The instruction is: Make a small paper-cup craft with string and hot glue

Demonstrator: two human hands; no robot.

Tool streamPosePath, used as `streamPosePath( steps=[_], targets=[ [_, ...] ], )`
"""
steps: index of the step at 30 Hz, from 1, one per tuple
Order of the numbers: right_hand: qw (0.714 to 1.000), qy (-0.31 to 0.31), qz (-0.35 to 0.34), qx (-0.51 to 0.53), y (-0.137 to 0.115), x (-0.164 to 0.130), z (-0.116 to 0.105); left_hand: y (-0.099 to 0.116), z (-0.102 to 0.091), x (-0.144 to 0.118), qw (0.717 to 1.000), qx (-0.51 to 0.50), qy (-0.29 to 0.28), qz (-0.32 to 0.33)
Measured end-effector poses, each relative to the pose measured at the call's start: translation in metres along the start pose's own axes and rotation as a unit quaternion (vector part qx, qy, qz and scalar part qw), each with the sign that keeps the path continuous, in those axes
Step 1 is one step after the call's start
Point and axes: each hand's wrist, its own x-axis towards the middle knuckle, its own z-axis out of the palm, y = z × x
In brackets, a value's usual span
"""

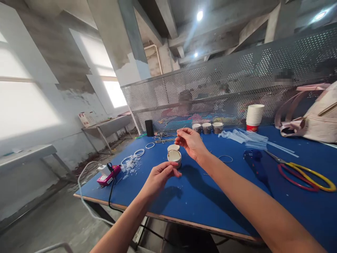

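Note:
A small white paper cup [174, 157] with a brownish band round its rim stands on the blue table. Close behind it is a second white cup [173, 147]. My left hand [163, 173] is closed at the near left side of the front cup, its thumb and forefinger together against the wall; what they pinch is hidden. Above and to the right of the cups, my right hand [191, 142] pinches something thin, seemingly a cord, between thumb and forefinger. Loose beige cord [164, 140] lies tangled behind the cups.
Three dark-wrapped cups [206, 128] line the back, beside a cup stack [255, 117] and clear glue sticks [243, 137]. Rightward lie a blue glue gun [255, 165], scissors [305, 175] and a pink bag [321, 112]. White rings [139, 153], scraps and a pink power strip [109, 175] lie left.

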Motion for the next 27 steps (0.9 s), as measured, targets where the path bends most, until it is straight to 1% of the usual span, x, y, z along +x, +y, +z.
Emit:
streamPosePath(
  steps=[3,5,8,10,13,15,16,19,21,24,27],
  targets=[
    [1.0,0.008,-0.012,-0.005,0.0,0.003,-0.002,-0.005,-0.001,0.005,0.999,-0.034,-0.003,-0.023],
    [1.0,0.005,-0.019,-0.017,0.0,0.003,-0.002,-0.006,-0.004,0.008,0.999,-0.027,-0.016,-0.038],
    [0.998,-0.016,-0.032,-0.053,-0.003,0.001,-0.001,-0.007,-0.008,0.013,0.997,-0.001,-0.044,-0.056],
    [0.994,-0.036,-0.041,-0.091,-0.008,0.0,-0.001,-0.005,-0.011,0.016,0.998,0.013,-0.043,-0.04],
    [0.981,-0.059,-0.05,-0.18,-0.011,0.002,-0.006,0.002,-0.018,0.026,1.0,-0.002,0.002,0.021],
    [0.961,-0.071,-0.049,-0.264,-0.007,0.005,-0.012,0.009,-0.025,0.038,0.997,-0.029,0.04,0.056],
    [0.946,-0.078,-0.048,-0.31,-0.002,0.008,-0.014,0.013,-0.028,0.045,0.995,-0.041,0.056,0.069],
    [0.893,-0.107,-0.041,-0.436,0.014,0.015,-0.02,0.021,-0.037,0.073,0.989,-0.069,0.09,0.09],
    [0.859,-0.13,-0.036,-0.494,0.022,0.021,-0.02,0.022,-0.04,0.089,0.987,-0.083,0.101,0.089],
    [0.824,-0.16,-0.036,-0.542,0.021,0.028,-0.019,0.014,-0.045,0.102,0.987,-0.1,0.109,0.068],
    [0.807,-0.19,-0.04,-0.558,0.007,0.033,-0.021,-0.003,-0.053,0.101,0.985,-0.118,0.117,0.035]
  ],
)
